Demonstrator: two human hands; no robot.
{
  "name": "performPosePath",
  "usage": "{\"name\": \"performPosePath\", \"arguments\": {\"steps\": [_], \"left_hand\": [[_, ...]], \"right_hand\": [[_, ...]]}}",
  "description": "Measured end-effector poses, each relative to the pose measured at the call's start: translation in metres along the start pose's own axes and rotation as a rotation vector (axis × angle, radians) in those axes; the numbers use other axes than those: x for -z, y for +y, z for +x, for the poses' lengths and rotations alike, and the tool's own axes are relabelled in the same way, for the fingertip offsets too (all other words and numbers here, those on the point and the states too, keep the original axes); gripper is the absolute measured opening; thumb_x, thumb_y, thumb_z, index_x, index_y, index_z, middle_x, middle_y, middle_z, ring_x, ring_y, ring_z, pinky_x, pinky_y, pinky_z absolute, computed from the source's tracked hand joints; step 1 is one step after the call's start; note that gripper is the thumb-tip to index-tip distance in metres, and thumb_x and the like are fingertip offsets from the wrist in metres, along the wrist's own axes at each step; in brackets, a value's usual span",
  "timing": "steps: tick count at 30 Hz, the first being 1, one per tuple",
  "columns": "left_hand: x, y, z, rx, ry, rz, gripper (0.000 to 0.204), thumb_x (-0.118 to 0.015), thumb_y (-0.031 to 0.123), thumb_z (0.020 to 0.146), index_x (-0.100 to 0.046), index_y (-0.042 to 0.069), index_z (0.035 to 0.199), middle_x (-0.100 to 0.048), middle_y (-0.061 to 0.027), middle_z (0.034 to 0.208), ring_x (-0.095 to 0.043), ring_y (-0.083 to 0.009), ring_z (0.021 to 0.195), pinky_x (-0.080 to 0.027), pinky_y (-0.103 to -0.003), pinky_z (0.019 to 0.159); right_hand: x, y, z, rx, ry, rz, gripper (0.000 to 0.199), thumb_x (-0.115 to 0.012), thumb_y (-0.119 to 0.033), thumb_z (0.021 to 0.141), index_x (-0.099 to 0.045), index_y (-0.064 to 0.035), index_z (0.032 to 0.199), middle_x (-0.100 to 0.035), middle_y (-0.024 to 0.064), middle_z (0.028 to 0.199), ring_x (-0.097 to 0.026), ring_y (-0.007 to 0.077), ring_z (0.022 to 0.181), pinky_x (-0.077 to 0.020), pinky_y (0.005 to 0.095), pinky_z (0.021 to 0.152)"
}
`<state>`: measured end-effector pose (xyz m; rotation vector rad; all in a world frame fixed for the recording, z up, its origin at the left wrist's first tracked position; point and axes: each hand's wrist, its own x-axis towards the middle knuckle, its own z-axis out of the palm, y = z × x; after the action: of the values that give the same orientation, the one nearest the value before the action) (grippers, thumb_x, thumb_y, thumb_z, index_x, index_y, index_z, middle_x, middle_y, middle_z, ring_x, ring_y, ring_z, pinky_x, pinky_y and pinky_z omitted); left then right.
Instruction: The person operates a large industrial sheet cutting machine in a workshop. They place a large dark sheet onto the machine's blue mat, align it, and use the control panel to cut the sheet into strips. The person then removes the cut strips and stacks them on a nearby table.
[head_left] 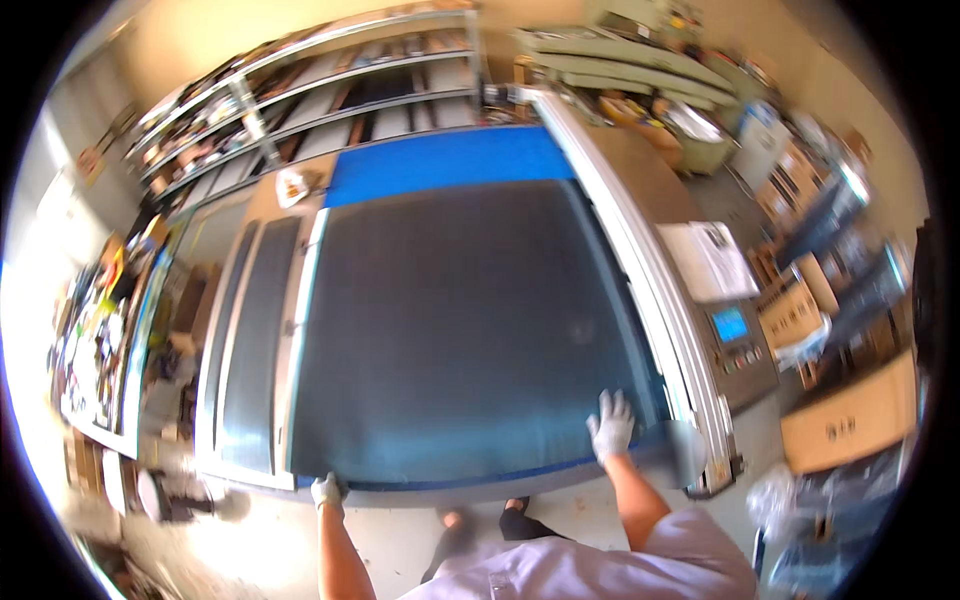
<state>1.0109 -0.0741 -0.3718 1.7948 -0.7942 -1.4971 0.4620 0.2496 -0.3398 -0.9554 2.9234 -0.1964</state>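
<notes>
A large dark sheet [450, 330] lies flat on a wide machine bed with a blue surface [440, 160] showing beyond its far edge. My left hand [328, 490], in a white glove, grips the sheet's near left corner. My right hand [611, 425], also gloved, rests flat with fingers spread on the sheet near its right front edge.
A metal rail [640, 260] runs along the bed's right side, with a control panel and small blue screen [730, 323] beside it. Cardboard boxes [850, 415] stand at the right. Long shelving [300, 90] fills the back left. Narrow dark panels [250, 340] lie left of the sheet.
</notes>
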Motion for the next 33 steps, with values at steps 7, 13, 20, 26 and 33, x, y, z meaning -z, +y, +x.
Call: {"name": "performPosePath", "arguments": {"steps": [7,13,20,26,33], "left_hand": [[-0.017,-0.007,-0.009,0.061,0.117,-0.080,0.012,-0.063,0.008,0.092,-0.056,0.005,0.082,-0.057,-0.0057,0.063,-0.053,-0.0148,0.046,-0.042,-0.029,0.041],[-0.007,-0.017,-0.027,0.086,0.138,-0.206,0.021,-0.066,0.014,0.091,-0.055,0.008,0.074,-0.057,-0.0050,0.060,-0.052,-0.0130,0.047,-0.039,-0.026,0.041],[-0.005,-0.015,-0.019,0.074,0.201,-0.047,0.028,-0.070,0.025,0.089,-0.065,0.001,0.075,-0.062,-0.0084,0.062,-0.053,-0.0158,0.044,-0.043,-0.034,0.046],[-0.007,0.022,-0.054,-0.915,0.240,1.135,0.049,-0.067,0.034,0.090,-0.057,0.012,0.133,-0.050,-0.0152,0.146,-0.045,-0.0360,0.136,-0.038,-0.049,0.109],[0.015,0.017,-0.026,-0.664,0.265,1.295,0.076,-0.060,0.051,0.092,-0.037,0.014,0.154,-0.029,-0.0197,0.161,-0.025,-0.0391,0.149,-0.018,-0.050,0.121]], "right_hand": [[-0.001,-0.002,-0.023,0.074,-0.195,-0.062,0.090,-0.066,-0.058,0.085,-0.028,-0.0176,0.156,-0.019,0.0158,0.164,-0.021,0.0390,0.149,-0.0237,0.0636,0.115],[0.004,-0.006,-0.069,0.223,-0.317,-0.178,0.113,-0.078,-0.061,0.070,-0.024,-0.0167,0.158,-0.015,0.0184,0.165,-0.018,0.0428,0.149,-0.0197,0.0630,0.117],[0.003,-0.013,-0.074,0.257,-0.164,-0.064,0.093,-0.084,-0.029,0.073,-0.037,-0.0177,0.153,-0.031,0.0165,0.159,-0.033,0.0415,0.143,-0.0318,0.0508,0.116],[-0.001,-0.016,-0.070,0.208,-0.180,-0.031,0.091,-0.086,-0.030,0.070,-0.042,-0.0178,0.150,-0.032,0.0153,0.159,-0.035,0.0411,0.141,-0.0368,0.0463,0.115],[-0.018,-0.008,-0.081,0.186,-0.084,-0.009,0.084,-0.085,-0.026,0.072,-0.048,-0.0205,0.147,-0.039,0.0143,0.156,-0.043,0.0404,0.136,-0.0413,0.0446,0.112]]}}
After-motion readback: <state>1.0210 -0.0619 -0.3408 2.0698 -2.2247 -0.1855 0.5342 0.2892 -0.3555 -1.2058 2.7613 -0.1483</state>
